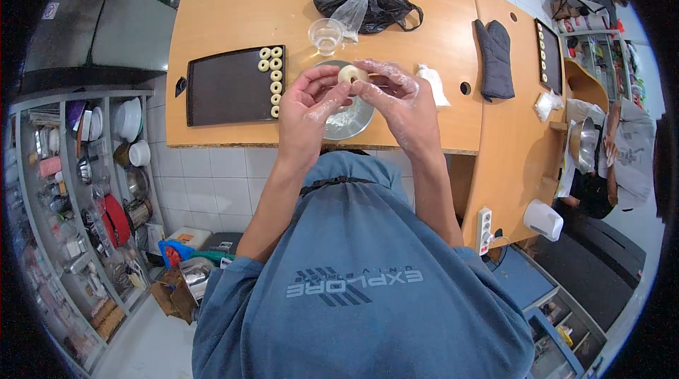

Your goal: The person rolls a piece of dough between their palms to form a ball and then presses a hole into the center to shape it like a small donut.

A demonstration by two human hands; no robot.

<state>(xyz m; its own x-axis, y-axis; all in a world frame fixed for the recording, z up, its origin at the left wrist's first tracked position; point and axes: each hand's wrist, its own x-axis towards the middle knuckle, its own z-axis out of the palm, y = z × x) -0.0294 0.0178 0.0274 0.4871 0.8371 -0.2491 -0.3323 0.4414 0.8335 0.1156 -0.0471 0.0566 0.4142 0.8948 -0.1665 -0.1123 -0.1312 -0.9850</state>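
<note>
Seemingly partway along: a pale dough ring point(346, 72) sits pinched between two hands.
The left hand point(308, 107) and right hand point(404, 100) grip it narrowly by the fingertips, above the powder-dusted bowl point(364, 124); left of the grip, shaped rings point(276, 88) line the dark tray's point(226, 92) near side, this one not yet among them.

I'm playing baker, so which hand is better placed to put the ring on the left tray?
Probably the left hand: it is nearer the left tray. The right hand is farther off, though both hold the dough ring.
</note>
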